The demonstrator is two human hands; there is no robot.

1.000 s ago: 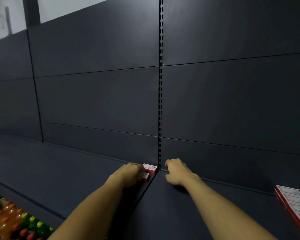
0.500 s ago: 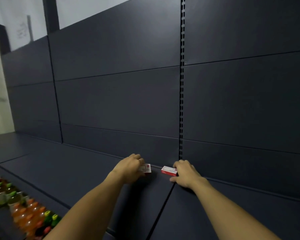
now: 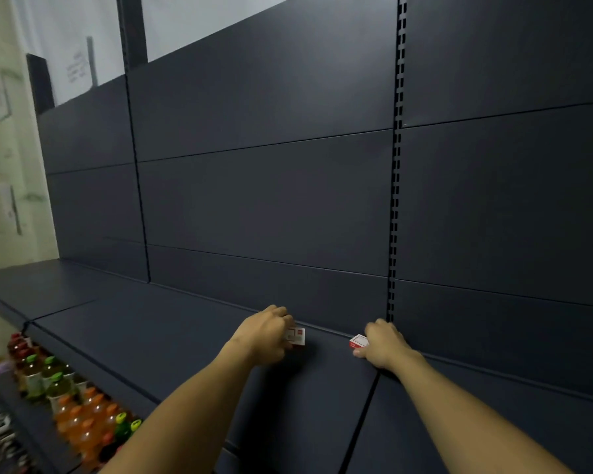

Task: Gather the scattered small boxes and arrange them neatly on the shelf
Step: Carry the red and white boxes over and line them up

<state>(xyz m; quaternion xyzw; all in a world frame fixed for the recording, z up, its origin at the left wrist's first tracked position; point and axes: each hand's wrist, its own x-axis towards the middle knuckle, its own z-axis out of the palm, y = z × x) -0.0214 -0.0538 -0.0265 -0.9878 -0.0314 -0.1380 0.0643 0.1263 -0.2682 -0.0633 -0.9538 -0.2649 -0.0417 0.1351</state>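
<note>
The shelf (image 3: 172, 340) lies bare toward 9 o'clock of the left hand (image 3: 266, 335). At 12 o'clock the back panel (image 3: 267, 206) blocks reach. Between both hands, open surface separates two small boxes (image 3: 297, 336). Bottles (image 3: 83, 422) crowd the lower tier at 7 o'clock.

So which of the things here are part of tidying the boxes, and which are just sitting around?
Part of the job:
- box in the left hand
- box in the right hand
- left hand
- right hand
- dark shelf

Just there:
- drink bottles on the lower shelf
- papers on the wall
</note>
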